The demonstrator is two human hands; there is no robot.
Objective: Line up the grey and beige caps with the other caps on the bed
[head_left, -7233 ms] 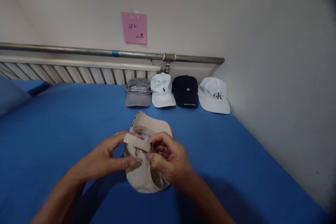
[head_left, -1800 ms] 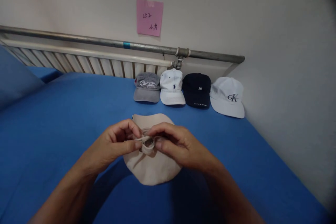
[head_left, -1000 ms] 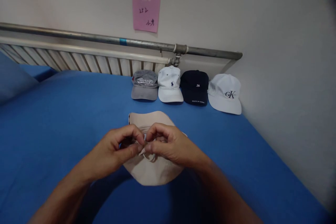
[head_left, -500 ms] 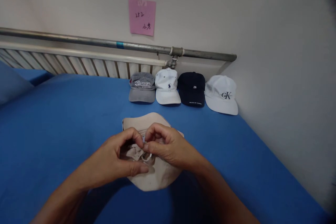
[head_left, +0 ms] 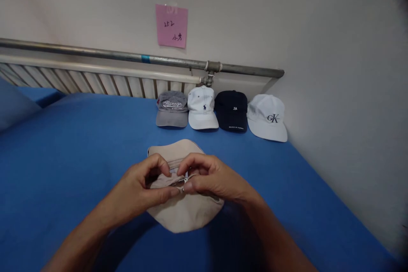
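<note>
Left hand (head_left: 140,187) curved at the strap (head_left: 185,180), cannot tell if closed; right hand (head_left: 216,180) pinches it. Beige cap (head_left: 183,214) on blue sheet (head_left: 79,144), long axis fore-and-aft, brim (head_left: 175,149) pointing away. Beyond: gray cap (head_left: 172,117) "Always", rightmost white cap (head_left: 263,106) "CK"; pink note (head_left: 171,32) "252".

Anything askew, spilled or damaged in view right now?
No spill or damage shows. The beige cap lies with its brim away, opposite to the cap row behind it; the CK cap at that row's right end looks slightly turned, out of line.
</note>
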